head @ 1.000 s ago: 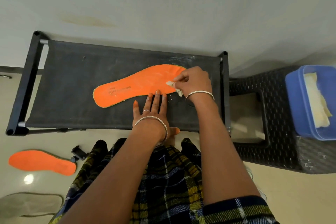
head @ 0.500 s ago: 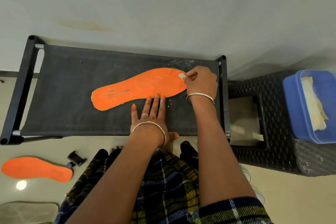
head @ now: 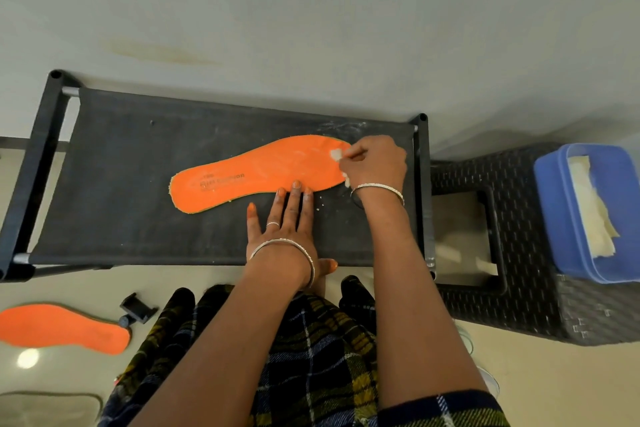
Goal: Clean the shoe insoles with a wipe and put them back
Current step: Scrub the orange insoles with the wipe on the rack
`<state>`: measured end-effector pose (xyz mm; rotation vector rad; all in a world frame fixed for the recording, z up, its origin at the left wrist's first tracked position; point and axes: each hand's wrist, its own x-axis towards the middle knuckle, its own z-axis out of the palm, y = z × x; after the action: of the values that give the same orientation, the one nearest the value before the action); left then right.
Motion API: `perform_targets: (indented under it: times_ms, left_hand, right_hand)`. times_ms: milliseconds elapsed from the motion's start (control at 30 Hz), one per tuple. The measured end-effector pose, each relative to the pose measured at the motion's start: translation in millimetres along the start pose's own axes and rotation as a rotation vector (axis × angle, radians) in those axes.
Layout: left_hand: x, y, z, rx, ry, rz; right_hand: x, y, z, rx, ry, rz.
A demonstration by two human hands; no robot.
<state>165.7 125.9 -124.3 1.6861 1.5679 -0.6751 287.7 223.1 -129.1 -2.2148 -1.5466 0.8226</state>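
An orange insole (head: pixel 256 174) lies flat on the black fabric top of a low rack (head: pixel 121 184). My left hand (head: pixel 284 222) lies flat with straight fingers, its fingertips pressing the insole's near edge. My right hand (head: pixel 375 163) pinches a small crumpled white wipe (head: pixel 335 154) against the insole's wide toe end. A second orange insole (head: pixel 65 328) lies on the floor at the lower left.
A blue plastic box (head: pixel 554 211) holding pale wipes sits on a black woven stool (head: pixel 519 305) at the right. A small black clip (head: pixel 136 310) lies on the floor near the second insole. The wall runs just behind the rack. White crumbs dot the fabric by my left hand.
My right hand with the wipe has moved from the insole's near edge up to its far toe end, rubbing there. My left hand has kept holding the insole down.
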Motion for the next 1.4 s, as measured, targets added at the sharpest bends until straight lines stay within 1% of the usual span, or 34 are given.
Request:
perform_targets:
  times_ms: [67,100,133,233,267,300,333,433,467,500,600,667,700,733,800,833,867,900,967,1000,1033,1067,1100,1167,1200,1233,1267,1367,1400]
  left_hand:
    - [0,0,0,0.013,0.001,-0.006]
    - [1,0,0,0.018,0.0,-0.007]
    - [1,0,0,0.019,-0.002,-0.006]
    - [2,-2,-1,0.012,-0.006,-0.001]
    - [2,-2,-1,0.013,-0.004,-0.001]
    - [2,-3,0,0.017,-0.001,-0.001]
    - [2,-4,0,0.02,0.0,-0.002]
    - [3,-4,0,0.031,-0.004,-0.007]
    - [3,-3,0,0.037,-0.003,-0.008]
    - [3,-3,-1,0.038,-0.002,-0.007]
    - [2,-4,-2,0.028,-0.004,0.002]
    - [1,-5,-2,0.024,-0.013,0.005]
    - [1,-5,-3,0.025,-0.018,0.007]
    - [1,-5,-3,0.021,-0.023,0.008]
    - [1,-3,-3,0.002,-0.026,0.007]
    - [1,-3,-4,-0.005,-0.024,0.006]
    - [1,-3,-4,-0.008,-0.021,0.007]
    - [1,-3,-5,-0.01,-0.02,0.011]
    - [0,-4,-6,-0.014,-0.02,0.019]
    - [0,-4,-6,-0.017,-0.02,0.022]
    - [-1,-5,-7,-0.017,-0.019,0.023]
    - [-1,-5,-7,-0.017,-0.019,0.024]
    - [-1,-5,-6,-0.016,-0.018,0.024]
    - [0,-5,-5,-0.009,-0.017,0.023]
    - [0,-5,-5,-0.004,-0.015,0.021]
    - [0,-5,-5,-0.001,-0.013,0.021]
    - [1,-5,-5,-0.001,-0.011,0.022]
    - [1,-6,-6,0.002,-0.009,0.024]
    - [1,-7,-6,0.005,-0.007,0.024]
  right_hand:
    - [-5,-5,1,-0.003,-0.19,-0.077]
    - [-6,-5,2,-0.018,-0.217,-0.091]
    - [-4,-4,2,-0.025,-0.181,-0.076]
    - [1,2,-2,-0.022,0.077,0.046]
    - [2,3,-3,-0.013,0.124,0.056]
    - [2,4,-2,0.004,0.121,0.046]
    - [2,3,-2,0.018,0.068,0.017]
    - [-4,-2,-2,0.001,-0.216,-0.073]
    - [-5,-4,-3,-0.026,-0.253,-0.077]
    - [-5,-4,-3,-0.043,-0.232,-0.062]
    - [-1,-1,-6,-0.038,0.002,0.049]
    - [0,0,-4,-0.051,0.077,0.067]
    - [0,0,-3,-0.044,0.053,0.049]
    - [0,-1,-2,-0.035,-0.012,0.013]
    - [-3,-3,-2,-0.05,-0.2,-0.084]
    - [-5,-4,-2,-0.075,-0.264,-0.124]
    - [-5,-3,-3,-0.094,-0.267,-0.138]
    - [-3,-1,-5,-0.09,-0.216,-0.122]
    - [1,4,-8,-0.06,-0.043,-0.04]
    - [2,6,-9,-0.052,0.017,-0.011]
    - [3,7,-8,-0.044,0.038,0.001]
    - [2,6,-7,-0.035,0.017,-0.005]
    - [2,5,-5,-0.028,-0.043,-0.03]
    - [-2,1,-4,-0.042,-0.215,-0.103]
    - [-3,0,-4,-0.061,-0.272,-0.124]
    - [-3,0,-4,-0.071,-0.272,-0.123]
    - [-2,0,-4,-0.06,-0.219,-0.098]
    - [3,4,-5,-0.05,0.04,0.029]
    - [3,5,-5,-0.051,0.083,0.041]
